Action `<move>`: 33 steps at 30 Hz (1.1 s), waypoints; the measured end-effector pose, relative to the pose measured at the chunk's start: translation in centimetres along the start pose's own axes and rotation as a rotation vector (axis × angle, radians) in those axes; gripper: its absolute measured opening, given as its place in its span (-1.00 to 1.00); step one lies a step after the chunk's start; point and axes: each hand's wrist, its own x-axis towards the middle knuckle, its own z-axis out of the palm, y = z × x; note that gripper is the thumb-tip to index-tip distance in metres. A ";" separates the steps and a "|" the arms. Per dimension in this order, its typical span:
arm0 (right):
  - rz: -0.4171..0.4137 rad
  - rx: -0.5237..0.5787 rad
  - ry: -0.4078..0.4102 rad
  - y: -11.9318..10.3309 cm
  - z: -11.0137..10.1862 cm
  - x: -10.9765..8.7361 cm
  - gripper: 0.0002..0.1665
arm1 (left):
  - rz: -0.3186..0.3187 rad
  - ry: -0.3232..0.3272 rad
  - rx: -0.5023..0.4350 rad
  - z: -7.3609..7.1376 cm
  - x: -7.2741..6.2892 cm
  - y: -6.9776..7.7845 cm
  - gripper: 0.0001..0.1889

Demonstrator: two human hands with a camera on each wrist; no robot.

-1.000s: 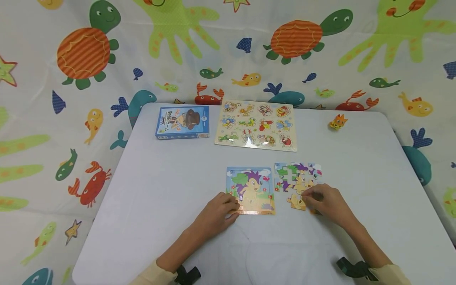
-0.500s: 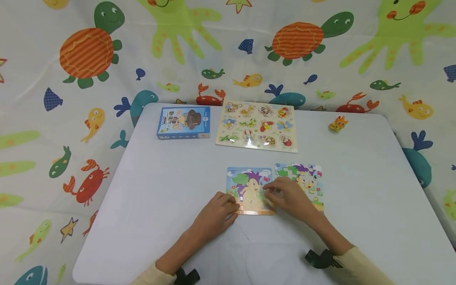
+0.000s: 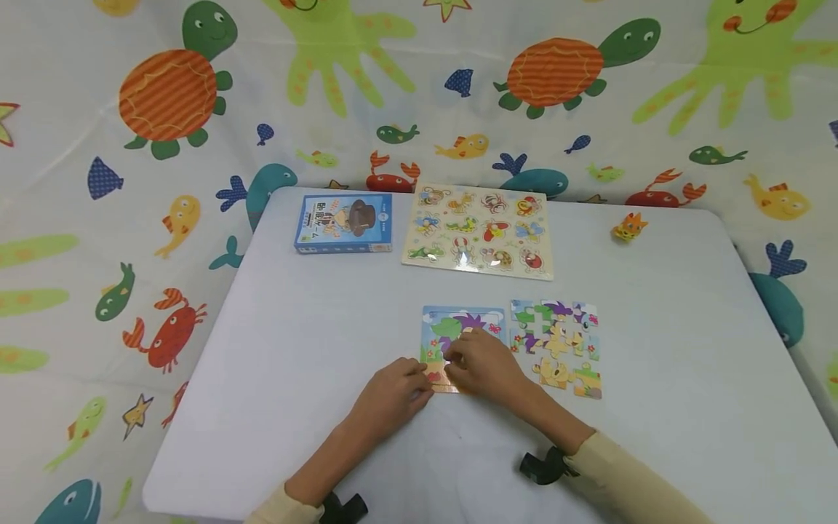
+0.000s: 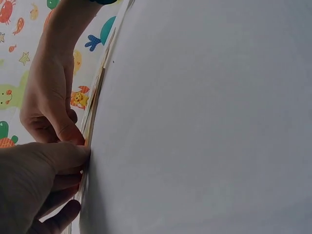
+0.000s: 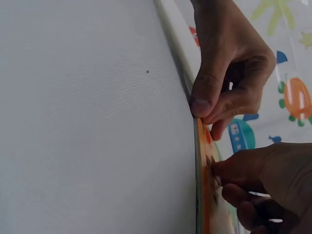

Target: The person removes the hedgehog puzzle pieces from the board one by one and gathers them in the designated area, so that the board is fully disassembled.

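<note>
In the head view my left hand (image 3: 395, 393) holds the lower left corner of a small puzzle board (image 3: 428, 327), with the thumb at its front edge. My right hand (image 3: 487, 364) is over the middle of the board and hides much of its picture. Between thumb and fingertips this hand pinches a small puzzle piece (image 5: 216, 176), seen almost edge-on in the right wrist view. Several loose jigsaw pieces (image 3: 556, 338) lie to the right of the board, set close together with gaps. In the left wrist view the board shows only as a thin edge.
At the back of the white table (image 3: 294, 313) lie a blue box (image 3: 343, 223) and a wooden insect puzzle (image 3: 479, 231). A small orange and yellow toy (image 3: 630, 228) stands at the back right. Behind hangs a sea-animal curtain (image 3: 353, 138).
My right hand has moved left from the loose pieces to the middle of the board, carrying a piece. The left hand has stayed at the board's corner.
</note>
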 end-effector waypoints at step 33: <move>0.281 0.493 0.025 7.6 -6.1 -6.1 -0.92 | -0.087 -0.071 0.010 -1.0 -0.4 -0.5 -0.93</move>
